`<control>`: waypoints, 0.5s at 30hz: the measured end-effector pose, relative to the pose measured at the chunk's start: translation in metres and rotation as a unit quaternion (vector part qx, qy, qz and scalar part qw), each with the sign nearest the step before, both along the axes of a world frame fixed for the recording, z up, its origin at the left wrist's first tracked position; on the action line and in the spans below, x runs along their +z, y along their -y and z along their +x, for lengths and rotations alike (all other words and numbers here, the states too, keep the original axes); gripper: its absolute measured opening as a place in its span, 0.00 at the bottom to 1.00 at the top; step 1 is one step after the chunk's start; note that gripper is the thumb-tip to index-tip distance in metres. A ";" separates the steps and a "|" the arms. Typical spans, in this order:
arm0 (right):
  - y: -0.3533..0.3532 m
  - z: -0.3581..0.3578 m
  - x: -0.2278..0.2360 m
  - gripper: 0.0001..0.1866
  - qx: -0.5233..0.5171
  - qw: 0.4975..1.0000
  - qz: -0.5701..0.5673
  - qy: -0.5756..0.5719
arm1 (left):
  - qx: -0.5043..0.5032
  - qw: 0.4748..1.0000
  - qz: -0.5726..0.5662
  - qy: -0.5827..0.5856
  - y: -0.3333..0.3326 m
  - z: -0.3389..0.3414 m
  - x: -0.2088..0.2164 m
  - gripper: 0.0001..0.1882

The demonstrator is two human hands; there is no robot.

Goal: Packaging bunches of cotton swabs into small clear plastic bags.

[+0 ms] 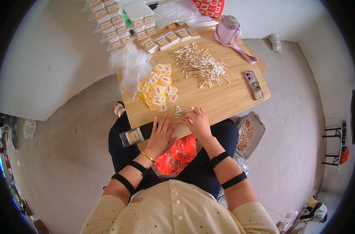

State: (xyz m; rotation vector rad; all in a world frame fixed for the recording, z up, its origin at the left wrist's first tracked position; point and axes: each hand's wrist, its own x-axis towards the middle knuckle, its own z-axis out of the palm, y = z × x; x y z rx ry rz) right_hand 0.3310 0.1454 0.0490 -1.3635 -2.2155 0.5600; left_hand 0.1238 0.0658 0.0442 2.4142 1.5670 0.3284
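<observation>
A row of cotton swabs (182, 112) lies on the table (228, 97) at the fingers of the right hand (199, 121). Beyond the left hand (160, 134) lies the packet pile (158, 90); beyond the right, the swab heap (202, 65), with the cup (227, 33) behind. The phone (254, 85) and floor bin (259, 134) stand right of both hands, a bagged pack (134, 136) left, a sack (190, 142) between the forearms.

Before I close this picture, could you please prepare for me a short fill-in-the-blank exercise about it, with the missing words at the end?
1. The hand with the gold bracelet is the person's ____ one.
2. The loose cotton swabs lie to the ____ of the paper labels.
3. Besides white and red, the labels show the colour ____.
4. The plastic bag between the person's legs is ____.

Missing words: left; right; yellow; red.
</observation>
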 end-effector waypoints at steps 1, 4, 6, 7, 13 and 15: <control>0.000 0.003 0.001 0.05 -0.014 1.000 0.000 0.001 | -0.004 1.000 0.006 -0.009 -0.001 0.001 0.001 0.36; 0.002 0.005 -0.001 0.06 -0.028 1.000 0.007 0.002 | -0.007 1.000 0.015 -0.019 -0.004 0.004 0.000 0.35; 0.003 0.005 -0.002 0.07 -0.026 1.000 0.013 0.002 | -0.006 1.000 0.017 -0.021 -0.005 0.005 0.000 0.35; 0.003 0.004 -0.003 0.07 -0.028 0.999 0.018 0.008 | -0.005 1.000 0.016 -0.025 -0.005 0.005 0.000 0.34; 0.004 0.004 -0.004 0.07 -0.016 0.999 0.023 0.042 | 0.000 1.000 0.011 -0.018 -0.005 0.005 0.001 0.34; 0.005 0.004 -0.001 0.08 -0.007 0.999 0.022 0.049 | 0.003 1.000 0.009 -0.016 -0.004 0.004 0.000 0.34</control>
